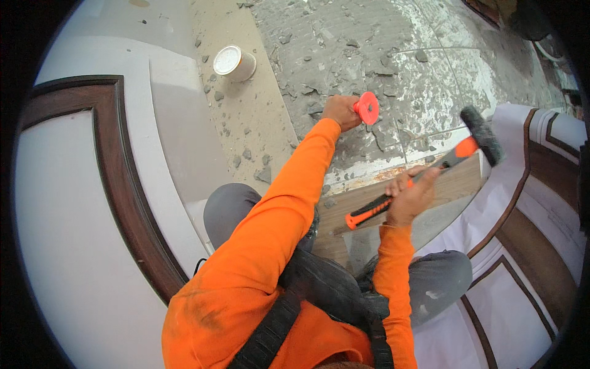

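A: What was nearest, and how was it held?

B: The right hand (412, 200), its fingers (401, 183) wrapped around the middle of a club hammer (458, 154) above the floor, ahead and to the right. The end of its black-and-orange grip (369, 211) stuck out behind the hand.

A: How would it have handled?

B: Head-heavy, I judged: the blocky dark head (482, 135) looked solid, the grip rubbery and unlikely to slip. Farther back on the grip was the place for a full swing; midway suited control.

A: And beyond it?

B: The left hand (341, 112), clenched on what looked like a chisel, its round red guard (366, 99) showing. I couldn't see the blade. It was probably stiff and tough, best held behind that guard, as it was.

A: Farther out?

B: Grey chips (264, 175), likely brittle, lay scattered over the floor (344, 67); a white tub (235, 63) stood well apart from both tools.
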### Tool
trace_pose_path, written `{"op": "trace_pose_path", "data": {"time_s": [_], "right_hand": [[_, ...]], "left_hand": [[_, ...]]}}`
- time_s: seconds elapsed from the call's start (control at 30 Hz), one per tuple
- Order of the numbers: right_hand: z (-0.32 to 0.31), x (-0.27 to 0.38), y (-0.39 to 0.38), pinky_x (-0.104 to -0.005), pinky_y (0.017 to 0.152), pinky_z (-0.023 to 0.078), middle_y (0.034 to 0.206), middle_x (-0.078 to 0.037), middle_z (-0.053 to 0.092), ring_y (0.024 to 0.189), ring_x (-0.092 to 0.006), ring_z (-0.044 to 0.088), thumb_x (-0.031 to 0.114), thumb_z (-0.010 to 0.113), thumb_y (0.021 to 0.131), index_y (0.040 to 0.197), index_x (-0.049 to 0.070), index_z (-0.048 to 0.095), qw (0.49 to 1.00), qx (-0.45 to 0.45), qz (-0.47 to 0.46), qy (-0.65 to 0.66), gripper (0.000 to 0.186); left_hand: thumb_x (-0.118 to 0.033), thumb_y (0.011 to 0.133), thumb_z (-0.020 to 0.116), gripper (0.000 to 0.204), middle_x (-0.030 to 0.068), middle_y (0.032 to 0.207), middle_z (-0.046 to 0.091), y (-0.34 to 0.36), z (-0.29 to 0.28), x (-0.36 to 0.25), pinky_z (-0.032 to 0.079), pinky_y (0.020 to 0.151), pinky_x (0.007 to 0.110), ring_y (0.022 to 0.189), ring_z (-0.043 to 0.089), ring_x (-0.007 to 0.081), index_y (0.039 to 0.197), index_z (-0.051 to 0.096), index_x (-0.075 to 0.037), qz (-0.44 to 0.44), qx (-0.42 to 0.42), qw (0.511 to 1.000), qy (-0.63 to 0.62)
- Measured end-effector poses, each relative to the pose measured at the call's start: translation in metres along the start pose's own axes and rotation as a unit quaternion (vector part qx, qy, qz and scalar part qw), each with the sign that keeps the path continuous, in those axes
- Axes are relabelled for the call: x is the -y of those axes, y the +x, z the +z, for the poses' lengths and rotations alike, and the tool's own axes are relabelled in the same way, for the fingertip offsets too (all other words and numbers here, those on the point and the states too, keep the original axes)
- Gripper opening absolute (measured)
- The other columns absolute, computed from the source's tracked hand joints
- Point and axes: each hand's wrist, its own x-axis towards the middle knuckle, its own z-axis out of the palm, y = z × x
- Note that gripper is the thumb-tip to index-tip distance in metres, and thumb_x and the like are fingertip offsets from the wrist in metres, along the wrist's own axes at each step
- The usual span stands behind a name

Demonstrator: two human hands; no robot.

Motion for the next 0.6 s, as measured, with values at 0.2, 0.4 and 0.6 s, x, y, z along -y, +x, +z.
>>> {"op": "trace_pose_path", "data": {"time_s": [0.2, 0.4, 0.6], "right_hand": [[0.007, -0.018, -0.005, -0.0254, 0.040, 0.037, 0.058, 0.001, 0.042, 0.042, -0.0087, 0.040, 0.052, 0.044, 0.105, 0.087, 0.008, 0.049, 0.961, 0.145, 0.187, -0.144, 0.048], [0.015, 0.080, -0.012, -0.0251, 0.042, 0.039, 0.061, -0.001, 0.044, 0.048, -0.0088, 0.043, 0.056, 0.043, 0.103, 0.098, 0.005, 0.050, 0.992, 0.069, -0.104, 0.012, 0.051], [0.012, 0.021, 0.003, -0.0281, 0.044, 0.041, 0.060, -0.002, 0.046, 0.049, -0.0121, 0.047, 0.060, 0.039, 0.103, 0.089, 0.005, 0.049, 0.970, 0.061, -0.233, 0.042, 0.057]], "left_hand": [[-0.046, 0.079, 0.073, 0.034, 0.0137, 0.087, 0.071, 0.006, -0.011, -0.002, 0.055, 0.072, 0.043, 0.082, 0.068, 0.0372, 0.095, 0.072, -0.016, 0.005, -0.021, 0.999, -0.028], [-0.041, 0.079, 0.074, 0.030, 0.0151, 0.084, 0.070, -0.007, -0.020, -0.009, 0.054, 0.068, 0.043, 0.078, 0.067, 0.0381, 0.089, 0.071, -0.013, 0.002, -0.046, 0.997, -0.060], [-0.038, 0.078, 0.074, 0.027, 0.0147, 0.084, 0.071, 0.001, -0.018, -0.006, 0.056, 0.070, 0.042, 0.078, 0.067, 0.0378, 0.089, 0.071, -0.014, 0.014, -0.040, 0.999, -0.029]]}}
